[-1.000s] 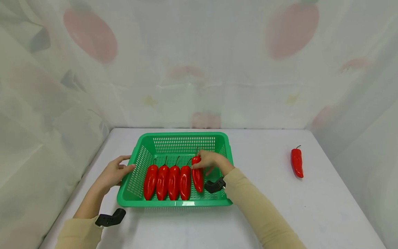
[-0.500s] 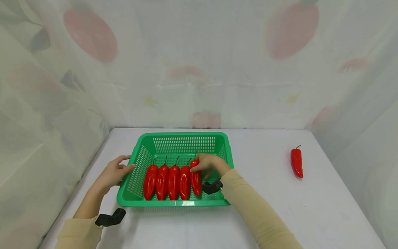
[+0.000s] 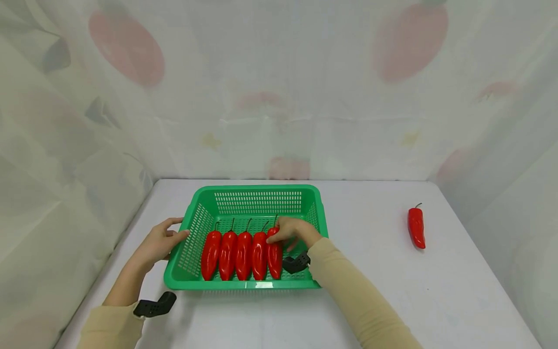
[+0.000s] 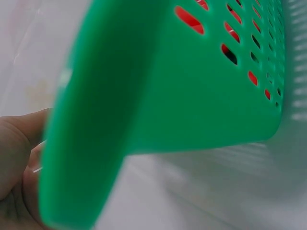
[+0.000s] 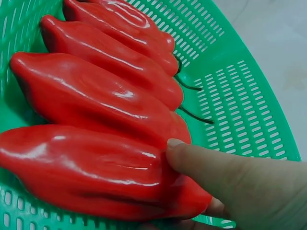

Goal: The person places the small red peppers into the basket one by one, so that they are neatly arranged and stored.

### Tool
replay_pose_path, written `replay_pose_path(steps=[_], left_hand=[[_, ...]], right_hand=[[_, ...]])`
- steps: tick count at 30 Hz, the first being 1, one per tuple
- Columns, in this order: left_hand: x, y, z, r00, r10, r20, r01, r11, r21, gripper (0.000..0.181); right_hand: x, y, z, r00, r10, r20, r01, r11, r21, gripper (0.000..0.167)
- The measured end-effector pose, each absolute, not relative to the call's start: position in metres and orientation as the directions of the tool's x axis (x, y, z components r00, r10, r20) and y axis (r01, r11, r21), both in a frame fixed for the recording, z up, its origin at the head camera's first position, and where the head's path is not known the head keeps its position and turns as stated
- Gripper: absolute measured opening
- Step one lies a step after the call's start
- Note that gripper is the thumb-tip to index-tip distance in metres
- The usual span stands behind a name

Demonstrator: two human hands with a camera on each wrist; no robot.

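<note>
Several glossy red chili peppers (image 3: 227, 255) lie side by side in a green plastic basket (image 3: 257, 285), their stems pointing to its far side. My right hand (image 3: 293, 230) pinches the rightmost chili pepper (image 5: 96, 172) near its stem end. In the right wrist view the thumb (image 5: 206, 163) lies on top of that pepper, with other fingers partly hidden beneath it. At the basket's left side, my left hand (image 3: 159, 241) holds the rim. The left wrist view has the basket's rim (image 4: 91, 120) large in front, covering part of the fingers.
One more red chili pepper (image 3: 416, 228) lies on the white table (image 3: 375, 271) at the far right. A patterned cloth (image 3: 340, 111) hangs behind the table and along both sides. Each wrist wears a black camera (image 3: 155, 306).
My right hand has moved slightly left and toward me, bringing its chili pepper down against the end of the row. The left hand and basket have stayed in place.
</note>
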State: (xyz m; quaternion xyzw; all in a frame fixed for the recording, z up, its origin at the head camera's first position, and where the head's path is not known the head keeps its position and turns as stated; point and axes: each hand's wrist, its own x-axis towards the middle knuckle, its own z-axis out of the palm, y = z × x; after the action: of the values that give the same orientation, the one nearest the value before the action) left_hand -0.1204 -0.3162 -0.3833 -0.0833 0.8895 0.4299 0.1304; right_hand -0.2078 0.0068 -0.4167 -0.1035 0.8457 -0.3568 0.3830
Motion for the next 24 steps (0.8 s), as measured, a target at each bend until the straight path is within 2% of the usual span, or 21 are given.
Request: replay_pose_path(steps=[6,16,24], left_hand=[[-0.1203,-0.3165,-0.3828,-0.952,-0.031,-0.303,-0.258,0.609,0.750,0.066],[-0.1206,-0.3167,-0.3827,-0.951,-0.027,-0.308,-0.260,0.607,0.751,0.067],[-0.1205,-0.3167,-0.3828,-0.951,-0.028,-0.308,-0.261,0.610,0.748,0.068]], right_hand=[[-0.2072,0.0063,-0.4171,-0.670,-0.448,-0.592,0.092,0.741,-0.665,0.039],[-0.2059,0.0074,-0.4161,-0.658,-0.443,-0.609,0.091,0.756,-0.649,0.050],[-0.2068,0.0096,-0.4175,-0.663,-0.438,-0.607,0.101,0.751,-0.652,0.044]])
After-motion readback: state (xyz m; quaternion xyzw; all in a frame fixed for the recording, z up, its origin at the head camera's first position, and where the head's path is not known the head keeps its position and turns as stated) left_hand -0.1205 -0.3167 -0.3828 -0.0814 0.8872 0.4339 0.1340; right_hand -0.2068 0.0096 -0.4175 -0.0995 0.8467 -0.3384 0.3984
